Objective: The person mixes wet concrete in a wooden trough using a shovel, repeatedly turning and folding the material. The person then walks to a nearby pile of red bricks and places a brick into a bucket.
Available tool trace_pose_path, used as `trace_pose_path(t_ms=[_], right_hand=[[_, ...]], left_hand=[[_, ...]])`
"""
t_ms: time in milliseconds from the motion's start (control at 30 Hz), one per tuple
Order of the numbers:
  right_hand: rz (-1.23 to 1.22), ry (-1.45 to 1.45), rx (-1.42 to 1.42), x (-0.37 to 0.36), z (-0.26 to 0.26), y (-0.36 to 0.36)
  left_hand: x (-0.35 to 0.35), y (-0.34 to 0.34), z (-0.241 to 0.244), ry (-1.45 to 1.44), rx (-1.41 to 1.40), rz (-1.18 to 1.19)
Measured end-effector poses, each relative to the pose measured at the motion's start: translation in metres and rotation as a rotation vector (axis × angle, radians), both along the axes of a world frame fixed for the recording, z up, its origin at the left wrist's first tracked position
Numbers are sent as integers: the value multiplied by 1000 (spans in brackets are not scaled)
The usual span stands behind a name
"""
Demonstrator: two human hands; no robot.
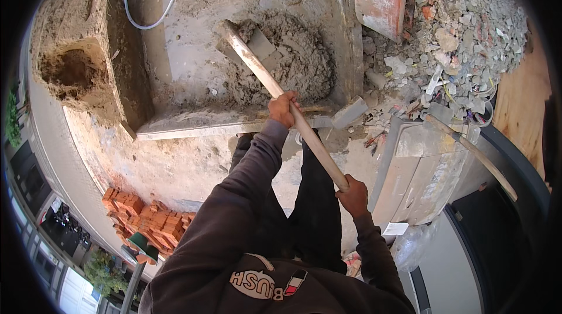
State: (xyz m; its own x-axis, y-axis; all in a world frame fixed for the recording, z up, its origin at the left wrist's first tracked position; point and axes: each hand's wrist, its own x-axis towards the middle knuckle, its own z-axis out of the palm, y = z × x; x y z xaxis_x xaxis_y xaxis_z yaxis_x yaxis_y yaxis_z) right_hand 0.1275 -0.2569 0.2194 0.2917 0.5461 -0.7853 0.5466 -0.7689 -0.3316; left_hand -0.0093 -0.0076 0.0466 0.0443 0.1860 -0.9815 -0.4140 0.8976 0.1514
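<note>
A hoe with a long wooden handle [257, 64] slants across the middle of the view. My left hand [282, 109] is closed around the middle of the handle, and my right hand [352, 195] grips it near its lower end. The hoe's flat metal blade [262, 45] rests against the left part of a heap of wet grey mortar [307, 59]. Mortar partly covers the blade's edge. The heap sits in a shallow mixing trough framed by wooden boards [189, 132], whose near board lies just in front of my feet.
Rubble [474, 20] and a worn bucket [381, 6] lie right of the trough. A grey block [350, 112] sits at its near right corner. Sand [74, 72] is at left, a hose [151, 27] inside the trough. Red bricks [149, 222] are stacked lower left; another wooden-handled tool [478, 156] lies at right.
</note>
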Motion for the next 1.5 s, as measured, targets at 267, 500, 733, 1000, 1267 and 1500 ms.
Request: trace_pose_path(t_ms=[267,500,733,1000,1267,1500], right_hand=[[-235,619,172,-53,-8,106],[-341,475,-20,-50,60,55],[-473,489,-185,-62,114,49],[-294,581,-184,2,184,39],[-46,123,-29,67,38,-169],[-99,-177,121,93,-33,-230]], left_hand=[[-27,145,62,53,380,-271],[-2,34,-6,-120,13,-321],[1,-11,-10,-286,-142,-422],[-2,-22,67,-265,-154,-170],[55,-146,86,-155,-102,-33],[73,-198,120,-263,14,-2]])
